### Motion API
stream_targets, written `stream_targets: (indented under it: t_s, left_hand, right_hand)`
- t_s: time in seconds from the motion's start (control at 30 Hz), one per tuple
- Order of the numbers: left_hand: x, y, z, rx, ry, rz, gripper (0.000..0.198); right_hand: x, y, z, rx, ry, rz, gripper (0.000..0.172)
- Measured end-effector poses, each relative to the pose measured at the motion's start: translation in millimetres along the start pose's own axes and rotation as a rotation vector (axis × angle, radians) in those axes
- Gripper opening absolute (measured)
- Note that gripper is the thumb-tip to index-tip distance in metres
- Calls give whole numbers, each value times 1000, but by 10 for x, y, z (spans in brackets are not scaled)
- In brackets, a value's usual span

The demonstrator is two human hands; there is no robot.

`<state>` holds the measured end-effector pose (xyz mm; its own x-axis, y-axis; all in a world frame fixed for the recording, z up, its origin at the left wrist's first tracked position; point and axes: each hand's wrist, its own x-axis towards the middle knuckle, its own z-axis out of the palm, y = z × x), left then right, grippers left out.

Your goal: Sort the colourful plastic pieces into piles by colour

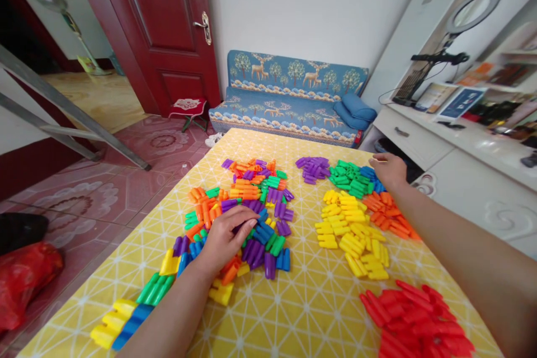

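Over a mixed heap of plastic building pieces (245, 190) in purple, orange, green, blue and yellow, my left hand (229, 235) has its thumb and fingers drawn together. The fingertips meet a blue plastic piece (263, 216). My right hand (391, 170) is at the table's far right, above the blue pile (376, 182), with its fingers pinched; what they hold, if anything, is hidden. Around it lie a green pile (350, 179), an orange pile (388, 213) and a purple pile (312, 169). Nearer are a yellow pile (354, 229) and a red pile (419, 319).
A yellow patterned cloth covers the table (285, 313). Beyond it stands a blue sofa (285, 103), with a small red stool (188, 105) by the door (172, 22). A white cabinet (474, 179) flanks the right, a metal ladder (75, 131) the left.
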<state>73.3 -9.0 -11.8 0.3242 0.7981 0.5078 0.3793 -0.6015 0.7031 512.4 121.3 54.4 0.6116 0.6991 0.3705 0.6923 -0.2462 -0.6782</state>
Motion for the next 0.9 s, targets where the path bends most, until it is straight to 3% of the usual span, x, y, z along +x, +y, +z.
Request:
stream_targets:
  t_s: [0.13,0.2,0.3,0.4,0.47,0.57,0.67,0.73,0.8,0.9]
  left_hand:
    - [3,11,-2,-2,9,1,19]
    - [4,6,-2,-9,18,7,20]
    - [6,-9,0,-19,27,15,20]
    - [8,-15,-1,-30,33,26,20]
    - [8,-13,-3,-35,30,23,19]
    - [11,-8,-6,-33,23,11,18]
    - [14,-8,-4,-29,22,10,17]
    - [15,-13,0,-28,18,13,17]
    - [14,-22,4,-26,12,14,17]
    - [15,-41,7,-15,11,8,17]
  right_hand:
    - [-473,-526,-14,219,-42,-61,26]
    - [-917,-815,-49,490,-191,-77,26]
    - [-1759,-1155,-142,722,-519,-139,25]
    - [-2482,-1296,-247,714,-779,-242,23]
    - [-2683,-1265,-294,614,-845,-398,21]
    - [-2407,-1019,-291,431,-719,-639,18]
    - [-1623,-569,-220,145,-426,-708,24]
    - [-1048,-233,-173,-156,-251,-652,33]
    - [-585,61,-138,-432,-217,-577,44]
    - [-203,347,-85,-693,-279,-587,56]
